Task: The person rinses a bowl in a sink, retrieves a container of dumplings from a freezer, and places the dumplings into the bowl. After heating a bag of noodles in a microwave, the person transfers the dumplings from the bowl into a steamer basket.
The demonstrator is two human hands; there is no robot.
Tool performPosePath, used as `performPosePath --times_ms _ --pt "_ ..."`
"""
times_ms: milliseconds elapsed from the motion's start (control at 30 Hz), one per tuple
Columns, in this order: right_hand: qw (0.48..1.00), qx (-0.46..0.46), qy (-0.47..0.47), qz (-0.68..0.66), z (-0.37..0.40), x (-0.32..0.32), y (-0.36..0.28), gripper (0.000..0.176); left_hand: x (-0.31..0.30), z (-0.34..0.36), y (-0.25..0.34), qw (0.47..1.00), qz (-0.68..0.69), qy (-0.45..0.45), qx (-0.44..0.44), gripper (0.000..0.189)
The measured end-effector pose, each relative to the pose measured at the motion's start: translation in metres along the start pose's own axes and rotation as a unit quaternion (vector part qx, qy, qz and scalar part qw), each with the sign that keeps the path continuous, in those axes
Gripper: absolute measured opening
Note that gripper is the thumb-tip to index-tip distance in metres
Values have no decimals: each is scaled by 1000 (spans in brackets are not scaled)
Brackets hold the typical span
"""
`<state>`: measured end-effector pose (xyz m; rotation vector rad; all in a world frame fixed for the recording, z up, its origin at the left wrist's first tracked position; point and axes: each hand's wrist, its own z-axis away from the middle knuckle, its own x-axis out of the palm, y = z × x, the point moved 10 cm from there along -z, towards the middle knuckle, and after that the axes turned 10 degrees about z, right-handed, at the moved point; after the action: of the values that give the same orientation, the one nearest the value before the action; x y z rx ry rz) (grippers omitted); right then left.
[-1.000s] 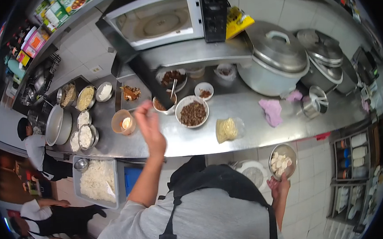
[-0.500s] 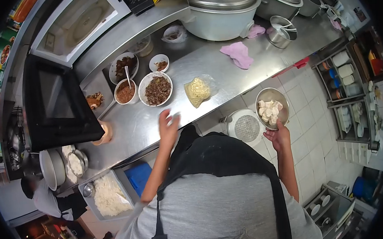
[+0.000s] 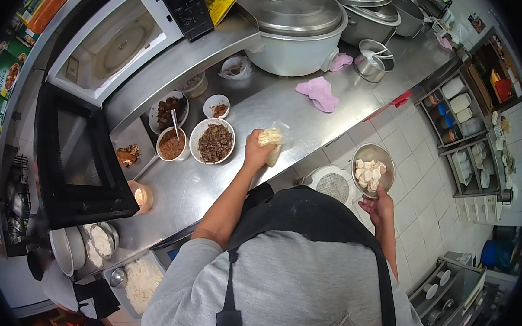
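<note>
My left hand (image 3: 259, 152) is closed round the plastic bag of pale yellow bits (image 3: 269, 138) at the front of the steel counter (image 3: 196, 182). Out over the floor on the right, my right hand (image 3: 378, 206) grips the near rim of a metal bowl (image 3: 386, 156) that holds pale, whitish chunks. Just left of the bag is a white bowl of dark chopped filling (image 3: 216, 143). Beside that bowl stand a cup of reddish-brown filling with a spoon (image 3: 171, 145) and a small bowl of brown bits (image 3: 218, 109).
An open microwave (image 3: 91, 152) is at the left. Large lidded pots (image 3: 296, 45) line the back, near pink cloths (image 3: 318, 95) and a metal pot (image 3: 370, 68). A white stool (image 3: 333, 186) stands below the counter. Another person (image 3: 60, 283) is at the lower left.
My left hand has reached right and taken hold of the bag, which was lying loose on the counter. My right hand still holds the metal bowl. The view has shifted slightly.
</note>
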<state>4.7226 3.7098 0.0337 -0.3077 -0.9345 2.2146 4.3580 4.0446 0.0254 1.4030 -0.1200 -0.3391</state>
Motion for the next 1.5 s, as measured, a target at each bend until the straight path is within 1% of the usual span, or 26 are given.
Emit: performPosePath --times_ms 33,67,100,167,200,233,300,333,367,433,500,567,633,700,867,933,967,1033,1100,1200,1267,1300,1367,1400,1467,1500 --pt "1000 2 4 1 -2 -2 1 52 9 1 -12 963 254 -46 -81 64" --pt "1000 5 6 4 -5 -3 2 52 11 9 -2 931 347 -23 -109 59" --pt "1000 4 2 6 -8 -3 2 52 9 15 15 931 348 -19 -107 59" --pt "1000 7 7 13 -15 -4 1 51 8 24 44 866 484 -30 -124 65" --pt "1000 6 2 18 -17 -2 -1 51 3 20 56 861 499 -62 -83 63" --pt "1000 6 5 22 -18 -1 -5 50 -8 20 66 860 501 -55 -78 63" --pt "1000 5 1 31 -21 5 -12 50 -18 29 115 814 561 -144 -36 63" --pt "1000 3 -1 30 -23 8 -15 49 -27 32 126 796 585 -155 -34 65" --pt "1000 1 -5 28 -25 10 -17 49 -36 35 136 797 585 -148 -29 65" --pt "999 1 -12 34 -27 21 -23 50 -48 46 170 717 661 -219 -2 69" --pt "999 1 -19 39 -31 31 -23 51 -63 48 179 711 665 -229 11 71" --pt "999 -3 -25 35 -36 36 -22 50 -69 54 192 685 681 -256 26 75" --pt "999 2 -31 38 -38 43 -21 50 -79 51 192 693 675 -253 33 81" --pt "999 7 -33 40 -39 50 -21 50 -87 50 191 711 660 -241 43 93" --pt "999 6 -35 37 -39 57 -20 50 -96 62 222 723 639 -254 67 95" --pt "999 0 -39 35 -38 58 -19 50 -99 66 238 632 708 -307 65 90" --pt "998 -6 -43 34 -37 58 -20 50 -102 66 239 632 708 -308 66 90" --pt "999 -6 -37 33 -35 58 -18 50 -114 60 238 652 697 -288 79 90" --pt "999 -6 -31 32 -31 56 -16 49 -121 59 239 649 695 -298 83 88" --pt "999 2 -16 31 -27 55 -11 50 -133 57 244 671 688 -267 78 84" --pt "999 -2 -22 24 -28 53 -7 50 -137 59 254 708 639 -279 116 82" --pt "999 -1 -23 23 -29 51 -5 50 -139 56 255 709 638 -278 116 82" --pt "1000 3 -25 18 -31 50 -1 51 -136 61 274 693 594 -378 156 87" --pt "999 -1 -29 15 -31 50 1 51 -143 59 279 694 590 -380 160 87" --pt "1000 4 -16 13 -29 49 3 50 -179 52 297 749 558 -300 195 85" --pt "1000 -3 -22 10 -29 50 2 50 -212 45 300 771 570 -165 233 86"
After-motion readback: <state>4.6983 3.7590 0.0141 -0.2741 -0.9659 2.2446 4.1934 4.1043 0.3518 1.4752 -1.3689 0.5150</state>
